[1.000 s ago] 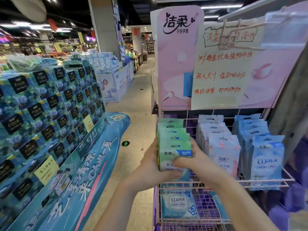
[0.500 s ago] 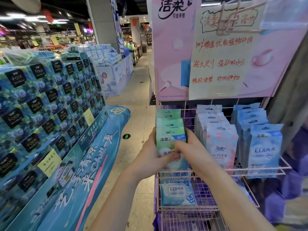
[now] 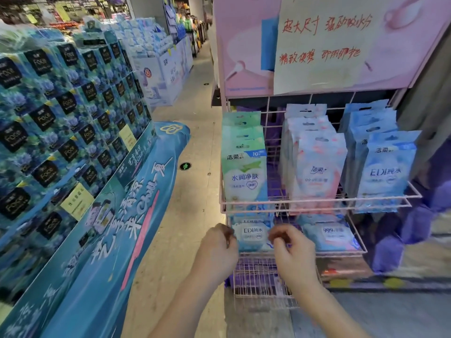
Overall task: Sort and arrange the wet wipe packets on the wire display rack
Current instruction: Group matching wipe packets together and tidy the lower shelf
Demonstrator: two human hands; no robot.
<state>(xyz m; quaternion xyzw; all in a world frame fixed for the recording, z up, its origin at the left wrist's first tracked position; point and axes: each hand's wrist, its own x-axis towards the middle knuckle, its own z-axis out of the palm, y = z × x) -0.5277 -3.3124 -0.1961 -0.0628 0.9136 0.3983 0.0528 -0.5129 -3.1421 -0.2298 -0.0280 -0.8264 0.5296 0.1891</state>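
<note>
Free gap between green packets [image 3: 244,176], pink packets [image 3: 317,172], above front rail [image 3: 278,205].

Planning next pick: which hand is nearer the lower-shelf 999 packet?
Right. The right hand sits just left of the 999 packet; the left hand is farther left, beyond the EDI packet.

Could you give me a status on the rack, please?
Left hand and right hand curled either side of pale blue EDI wipe packet on lower pink wire shelf; grip unclear. Nothing blocking.
</note>
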